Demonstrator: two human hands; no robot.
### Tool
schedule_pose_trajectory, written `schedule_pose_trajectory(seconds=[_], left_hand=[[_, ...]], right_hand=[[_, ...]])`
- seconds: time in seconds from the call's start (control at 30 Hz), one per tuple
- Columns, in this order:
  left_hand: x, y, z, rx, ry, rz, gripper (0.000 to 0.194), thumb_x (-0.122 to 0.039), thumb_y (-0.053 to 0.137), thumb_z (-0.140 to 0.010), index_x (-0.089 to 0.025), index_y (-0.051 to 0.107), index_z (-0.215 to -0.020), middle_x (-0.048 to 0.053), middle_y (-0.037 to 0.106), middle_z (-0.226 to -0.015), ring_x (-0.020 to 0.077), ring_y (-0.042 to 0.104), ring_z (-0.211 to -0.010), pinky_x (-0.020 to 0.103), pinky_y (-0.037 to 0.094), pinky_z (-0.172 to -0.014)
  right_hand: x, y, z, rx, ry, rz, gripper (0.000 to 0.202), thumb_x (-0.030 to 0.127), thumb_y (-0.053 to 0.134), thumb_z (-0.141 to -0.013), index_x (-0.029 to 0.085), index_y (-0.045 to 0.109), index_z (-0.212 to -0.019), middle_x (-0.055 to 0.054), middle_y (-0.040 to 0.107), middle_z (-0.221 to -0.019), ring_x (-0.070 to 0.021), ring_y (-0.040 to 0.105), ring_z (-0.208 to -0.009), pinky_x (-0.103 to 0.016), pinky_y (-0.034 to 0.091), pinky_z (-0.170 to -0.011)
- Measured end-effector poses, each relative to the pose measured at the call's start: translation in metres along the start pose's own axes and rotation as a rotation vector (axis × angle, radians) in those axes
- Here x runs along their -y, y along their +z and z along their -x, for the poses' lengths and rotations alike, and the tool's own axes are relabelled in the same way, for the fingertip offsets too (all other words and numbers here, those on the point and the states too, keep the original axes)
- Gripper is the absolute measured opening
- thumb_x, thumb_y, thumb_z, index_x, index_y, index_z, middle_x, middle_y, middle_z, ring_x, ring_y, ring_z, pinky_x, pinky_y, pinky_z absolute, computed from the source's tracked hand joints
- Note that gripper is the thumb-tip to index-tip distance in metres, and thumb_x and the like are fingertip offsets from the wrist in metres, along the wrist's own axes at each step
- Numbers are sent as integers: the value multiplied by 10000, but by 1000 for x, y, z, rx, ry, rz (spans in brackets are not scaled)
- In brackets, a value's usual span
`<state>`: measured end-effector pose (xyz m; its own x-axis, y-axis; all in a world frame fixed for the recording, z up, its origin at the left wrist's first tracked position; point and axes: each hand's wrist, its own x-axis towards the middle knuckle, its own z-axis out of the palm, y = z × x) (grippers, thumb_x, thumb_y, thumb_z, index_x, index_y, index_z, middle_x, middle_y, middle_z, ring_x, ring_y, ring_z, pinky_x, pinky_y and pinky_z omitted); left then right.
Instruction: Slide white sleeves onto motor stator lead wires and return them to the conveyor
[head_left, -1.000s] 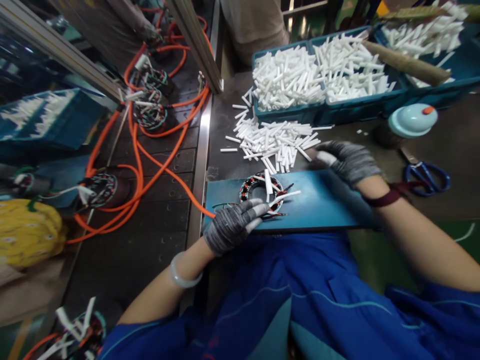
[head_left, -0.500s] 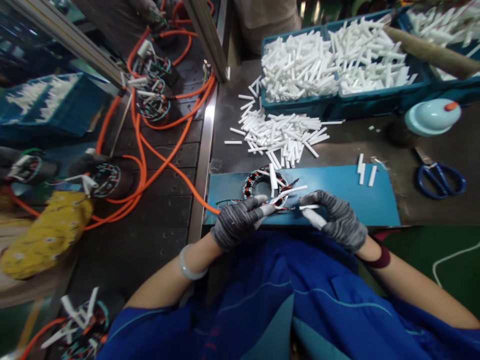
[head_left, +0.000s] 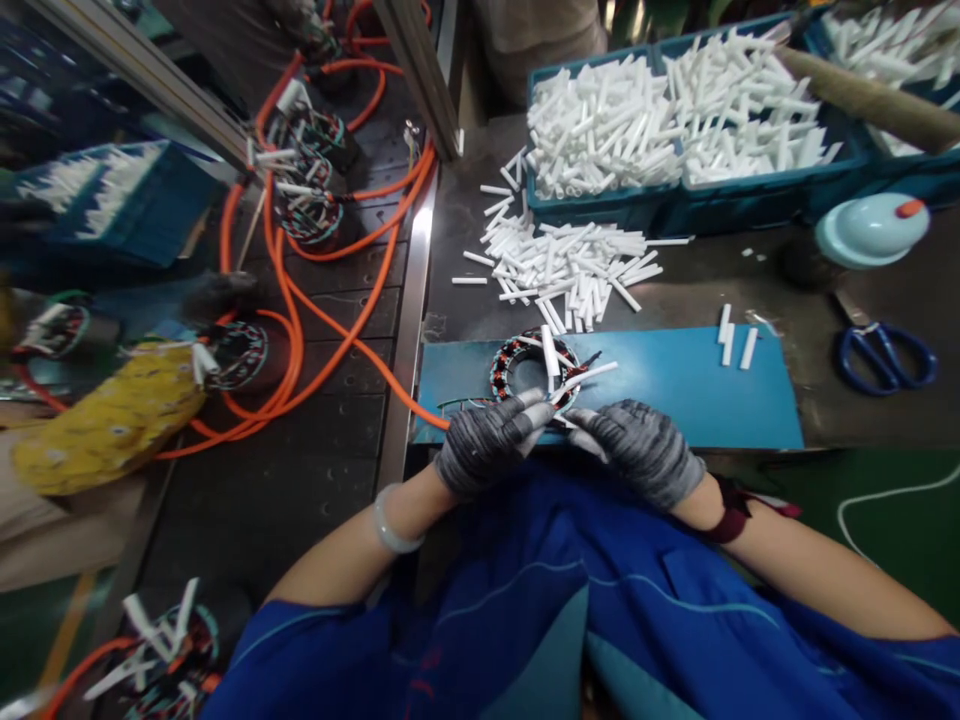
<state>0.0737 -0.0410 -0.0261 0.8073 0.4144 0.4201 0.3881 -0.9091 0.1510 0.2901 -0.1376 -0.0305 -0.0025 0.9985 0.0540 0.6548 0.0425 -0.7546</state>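
Observation:
A wound ring (head_left: 501, 375) with black, red and teal windings lies on a blue mat (head_left: 675, 390). White tubes (head_left: 550, 352) stick out of its right side. At its lower edge is my left hand (head_left: 495, 440), in a grey glove, its fingers pinched by the ring's wires; what they grip is too small to name. My right hand (head_left: 645, 450), also gloved, has its fingertips closed at a small white tube (head_left: 564, 421) just below the ring. The two hands' fingertips almost meet.
Loose white tubes (head_left: 570, 265) lie behind the mat, before blue bins (head_left: 607, 210) of tubes. Blue-handled scissors (head_left: 885, 360) and a light-blue-lidded bottle (head_left: 870, 232) are at right. Orange hoses (head_left: 360, 345) and more wound parts (head_left: 307, 215) are at left, near another person's yellow sleeve (head_left: 105, 420).
My right hand has moved left, bringing the white tube in its fingers to the ring's lower edge. At left, the other person's sleeve and dark glove have shifted up and right.

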Motion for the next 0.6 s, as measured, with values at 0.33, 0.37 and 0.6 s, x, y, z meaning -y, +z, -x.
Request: schedule_pose_trajectory(seconds=[0.33,0.37,0.6], left_hand=[[-13,-19,-10,215,-88,-226,352,-365,578,-985,-194,687,-1272,130,758,-1207,278,744,-947,398,558,-749],[-12,-21,-15,233,-109,-226,430,-409,609,-963,-167,662,-1315,152,730,-1267,318,717,-1067,457,561,-854],[-3,2,-31,580,-103,-96,386,-417,635,-944,-163,701,-1227,102,778,-1075,269,708,-1062,536,310,-1237]], right_hand=[[6,4,-10,162,547,-740,716,845,422,-868,192,674,-717,-23,637,-493,-142,590,-425,-268,487,-495],[-2,-2,-8,54,533,-720,724,860,435,-851,189,690,-753,-36,672,-542,-148,629,-477,-270,512,-534],[-55,-16,6,-309,507,-712,480,659,623,-888,191,703,-958,-30,743,-725,-149,651,-523,-302,550,-580]])
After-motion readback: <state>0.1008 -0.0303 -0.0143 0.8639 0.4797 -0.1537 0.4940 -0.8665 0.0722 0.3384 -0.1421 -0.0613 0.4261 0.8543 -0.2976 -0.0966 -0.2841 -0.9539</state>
